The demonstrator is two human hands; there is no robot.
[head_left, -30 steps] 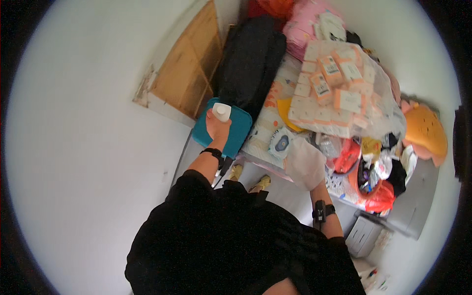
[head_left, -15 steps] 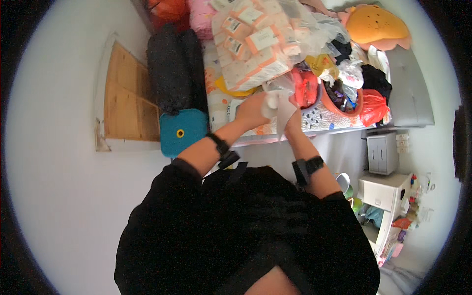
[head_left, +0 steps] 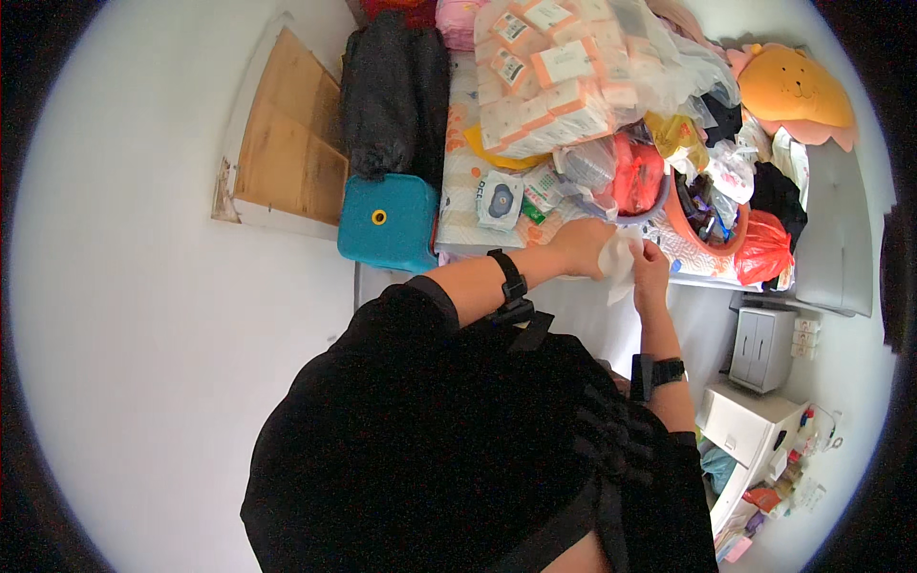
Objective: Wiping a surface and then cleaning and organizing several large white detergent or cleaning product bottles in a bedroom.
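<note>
My left hand [head_left: 581, 248] is closed around a small white roll, mostly covered by the fingers. From the roll a thin white sheet [head_left: 621, 272] hangs down between my hands. The fingers of my right hand [head_left: 651, 275] pinch the edge of that sheet. Both hands are in front of the bed's near edge. Beyond them on the bed are a white packet with a dark blue oval [head_left: 500, 200], a green-and-white packet [head_left: 542, 194] and a bowl-like bundle in clear plastic [head_left: 587, 165].
A big plastic-wrapped stack of tissue packs [head_left: 564, 72] covers the bed's middle. An orange basket [head_left: 712, 246] of small items and a red plastic bag [head_left: 764, 248] are at right. A teal box [head_left: 387, 224] stands left; a grey cabinet [head_left: 761, 349] stands at right.
My view has shifted, so the bed appears farther right and a little higher. The hands have drawn back from the bed items, the sheet still between them.
</note>
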